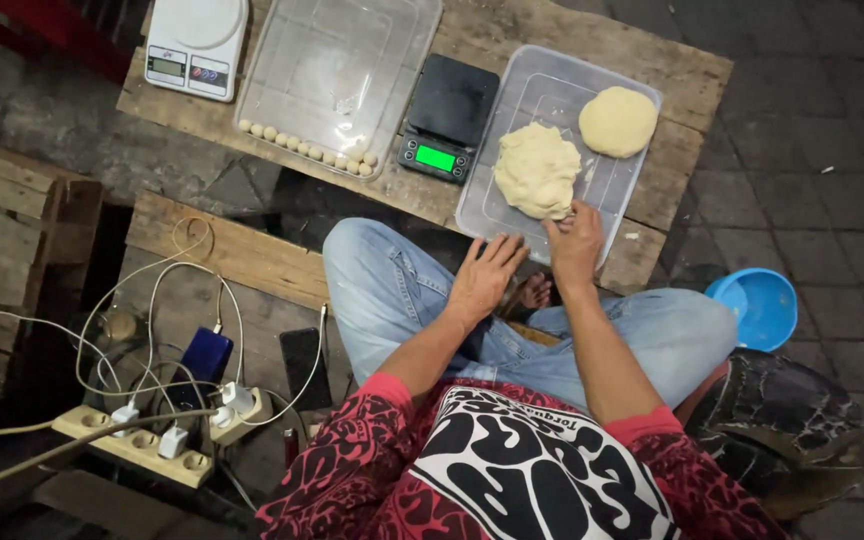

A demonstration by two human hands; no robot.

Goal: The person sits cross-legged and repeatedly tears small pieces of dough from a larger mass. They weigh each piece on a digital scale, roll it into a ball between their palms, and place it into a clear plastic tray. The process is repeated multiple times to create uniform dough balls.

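Observation:
I sit cross-legged in blue jeans before a low wooden board (pixel 512 40). My right hand (pixel 574 243) reaches into a clear plastic tray (pixel 542 85) and pinches the near edge of a rough lump of pale dough (pixel 537 168). A smooth round dough ball (pixel 618 121) lies farther back in the same tray. My left hand (pixel 485 274) rests flat with fingers spread, at the tray's near left corner over my knee, holding nothing. A black scale (pixel 447 117) with a lit green display stands just left of the tray.
A second clear tray (pixel 342 60) holds a row of several small dough balls (pixel 308 146) along its near edge. A white scale (pixel 196 42) sits far left. A power strip (pixel 142 440) with chargers, cables and two phones lies lower left. A blue bowl (pixel 760 306) sits at right.

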